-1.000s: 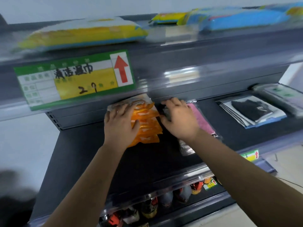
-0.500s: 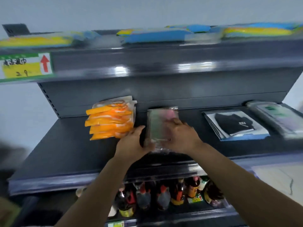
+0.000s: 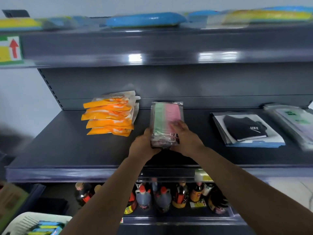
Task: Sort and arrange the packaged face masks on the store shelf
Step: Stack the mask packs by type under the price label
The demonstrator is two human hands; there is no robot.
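Observation:
A stack of clear packs with green and pink masks [image 3: 166,116] lies on the middle of the dark shelf [image 3: 67,150]. My left hand [image 3: 144,145] grips the stack's near left edge. My right hand [image 3: 184,138] holds its near right side, fingers lying over the top pack. To the left sits a stack of orange mask packs [image 3: 110,114]. A stack of black mask packs [image 3: 245,129] lies to the right, with pale packs [image 3: 294,121] at the far right.
The upper shelf carries blue and yellow packages [image 3: 147,19] and a price sign with a red arrow [image 3: 11,50]. Sauce bottles [image 3: 162,197] fill the shelf below. A white basket [image 3: 27,223] with blue packs stands at the bottom left.
My hands left the orange stack and took hold of the green and pink packs. The packs now lie squared up in the shelf's middle. The view shifted right and pulled back.

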